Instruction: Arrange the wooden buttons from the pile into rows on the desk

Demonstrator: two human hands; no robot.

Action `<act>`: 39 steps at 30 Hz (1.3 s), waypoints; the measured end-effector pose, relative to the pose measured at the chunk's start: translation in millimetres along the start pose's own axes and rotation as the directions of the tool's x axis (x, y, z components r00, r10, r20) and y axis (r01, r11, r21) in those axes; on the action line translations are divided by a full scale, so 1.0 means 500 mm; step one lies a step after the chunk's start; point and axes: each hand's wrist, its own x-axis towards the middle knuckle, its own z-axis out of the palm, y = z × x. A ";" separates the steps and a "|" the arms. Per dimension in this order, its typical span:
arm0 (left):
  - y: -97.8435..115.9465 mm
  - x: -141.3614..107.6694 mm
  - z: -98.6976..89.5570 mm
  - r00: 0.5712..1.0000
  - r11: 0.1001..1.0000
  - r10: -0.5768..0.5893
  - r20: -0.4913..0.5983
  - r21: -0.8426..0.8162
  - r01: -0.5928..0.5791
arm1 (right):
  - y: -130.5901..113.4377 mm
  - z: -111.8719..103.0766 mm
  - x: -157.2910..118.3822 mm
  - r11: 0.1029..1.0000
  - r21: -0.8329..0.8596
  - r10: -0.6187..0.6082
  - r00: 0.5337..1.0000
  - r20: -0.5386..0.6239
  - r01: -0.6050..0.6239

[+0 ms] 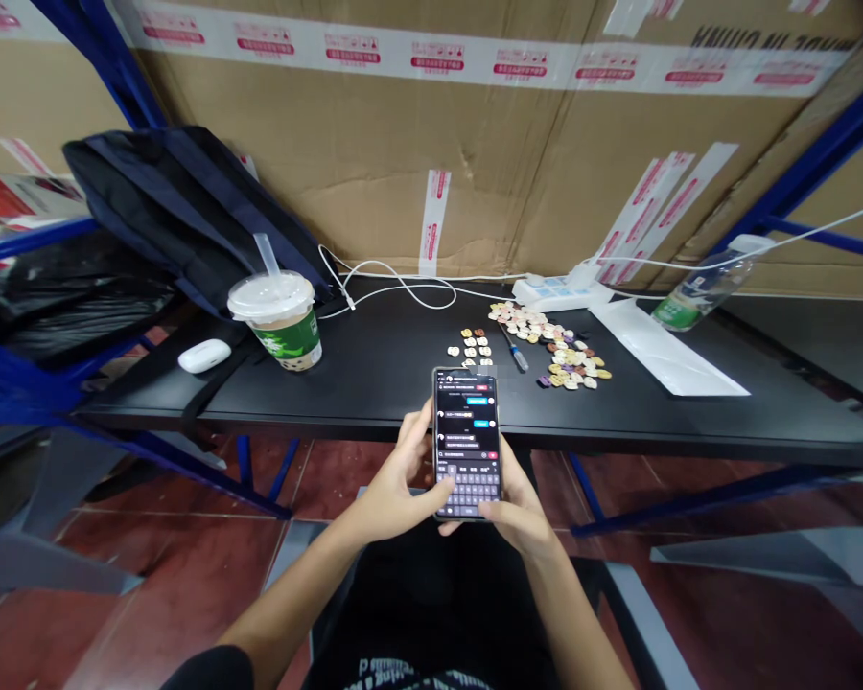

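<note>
A smartphone [467,431] is held upright between both hands, just in front of the black table's edge. Its lit screen shows a chat with a keyboard at the bottom. My left hand [401,484] wraps the phone's left side, thumb over the keys. On the right side my right hand [522,508] grips it, thumb at the lower right of the keyboard. Beyond the phone's top lie several small face-like pieces [471,351] in short rows. Right of them is a larger loose pile of such pieces [539,326], with a small screwdriver [516,350] beside it.
On the black table [374,383] stand a lidded drink cup [288,331] with a straw, a white case [205,356], a power strip [553,293] with cables, a white paper strip [668,350] and a tilted bottle [705,292]. A backpack [194,211] leans against the cardboard [374,144].
</note>
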 end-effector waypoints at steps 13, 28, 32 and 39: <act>-0.004 0.001 -0.012 0.997 0.997 0.073 0.029 -0.003 -0.073 | -0.005 -0.001 0.002 0.997 0.076 0.011 1.000 0.005 -0.012; 0.002 -0.002 -0.010 0.998 0.999 0.009 0.055 0.044 -0.011 | -0.006 0.004 0.004 0.993 0.114 0.048 0.996 -0.078 -0.039; 0.003 -0.002 -0.010 0.998 0.998 0.013 0.063 0.058 -0.016 | -0.004 0.002 0.003 0.990 0.138 0.050 0.995 -0.090 -0.037; -0.004 0.000 -0.015 0.995 0.996 0.084 0.048 0.021 -0.085 | -0.005 0.005 0.003 0.990 0.135 0.034 0.997 -0.063 -0.025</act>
